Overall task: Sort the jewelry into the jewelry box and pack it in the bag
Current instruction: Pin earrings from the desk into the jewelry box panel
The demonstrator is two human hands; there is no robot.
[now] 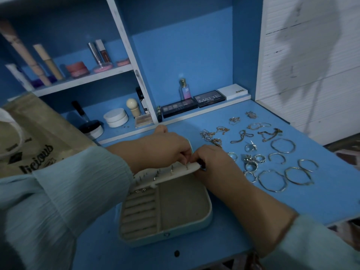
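**Both hands at the earring panel of the open jewelry box**

What the fingertips pinch is too small and blurred to name. The left hand (165, 149) and right hand (212, 162) meet, fingers curled, at the right end of the pale earring panel (171, 172), which they grip; several studs stand in it. Just below the hands lies the open jewelry box (202, 221), with ring rolls to the left and a plain compartment to the right. Right of the hands, rings (251, 164), chains (241, 136) and bangles (272, 181) are spread on the blue desk (292, 207). Left of them, partly hidden by a sleeve, lies the printed bag (39, 133).
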